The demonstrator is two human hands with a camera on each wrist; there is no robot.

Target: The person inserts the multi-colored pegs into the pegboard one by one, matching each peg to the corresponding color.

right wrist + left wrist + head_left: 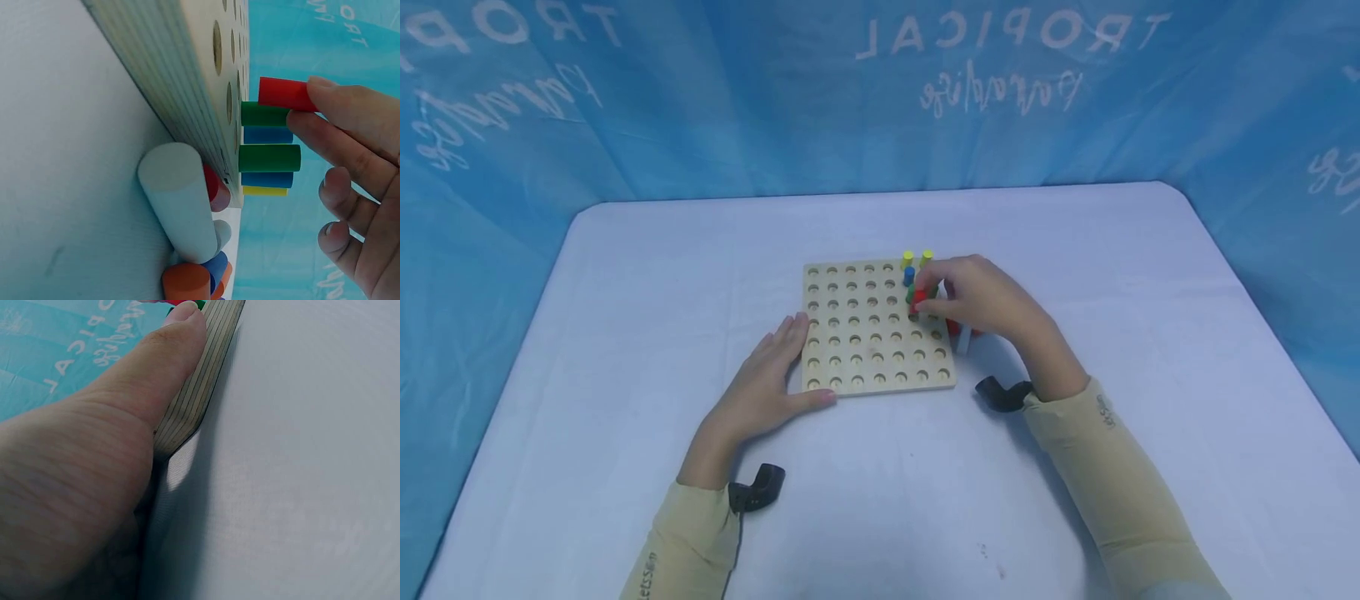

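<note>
Right hand (988, 300) pinches a red peg (284, 94) just above the pegboard (865, 333), beside standing green, blue and yellow pegs at the far right corner. Left hand (763, 387) lies flat, fingers straight, against the board's left edge. Loose pegs (187, 250) lie by the board's right side.

One wooden pegboard (868, 333) lies on one white table (625, 333); its visible grid counts eight holes across and six rows down.

Pegs standing in the board, per the right wrist view: two green pegs (269, 157), two blue pegs (267, 180) and one yellow peg (265, 190); the head view shows two yellow pegs (907, 258).

One red peg (284, 94) is pinched.

Loose pegs beside the board cannot be counted fully; one white peg (178, 206) is plain.

Two hands, two wrist mounts (756, 487).
</note>
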